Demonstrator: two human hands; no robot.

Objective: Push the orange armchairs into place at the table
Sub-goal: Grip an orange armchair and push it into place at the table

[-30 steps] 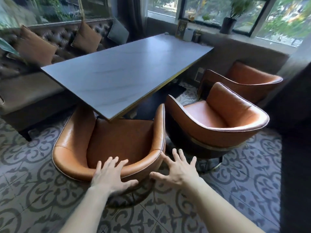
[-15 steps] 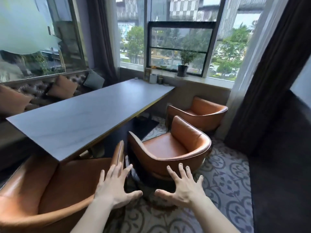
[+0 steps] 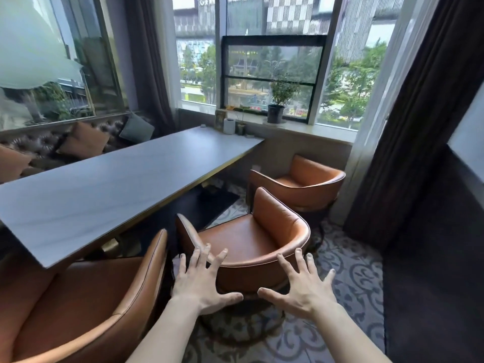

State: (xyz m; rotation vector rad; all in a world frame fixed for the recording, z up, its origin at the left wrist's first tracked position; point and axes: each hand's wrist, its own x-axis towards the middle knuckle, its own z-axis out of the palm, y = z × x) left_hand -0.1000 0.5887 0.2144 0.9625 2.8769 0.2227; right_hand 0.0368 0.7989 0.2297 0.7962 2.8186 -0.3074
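Observation:
Three orange leather armchairs stand along the near side of a long grey table (image 3: pixel 110 184). The nearest armchair (image 3: pixel 86 302) at lower left has its seat tucked under the table's end. The middle armchair (image 3: pixel 251 239) stands angled, away from the table edge. My left hand (image 3: pixel 201 281) and my right hand (image 3: pixel 303 286) are spread, fingers apart, over the outside of its curved back; whether they touch it is unclear. The far armchair (image 3: pixel 301 184) sits below the window sill, turned toward the table.
A tufted bench with cushions (image 3: pixel 83 140) lines the table's far side. A potted plant (image 3: pixel 277 111) and small items stand on the sill. Dark curtains (image 3: pixel 408 142) hang at right, a dark panel beyond. Patterned tile floor (image 3: pixel 348 281) lies right of the chairs.
My view lifted and swung right, from the nearest armchair to the middle one. Both hands left the first chair's back and moved over to the middle chair's back, still spread.

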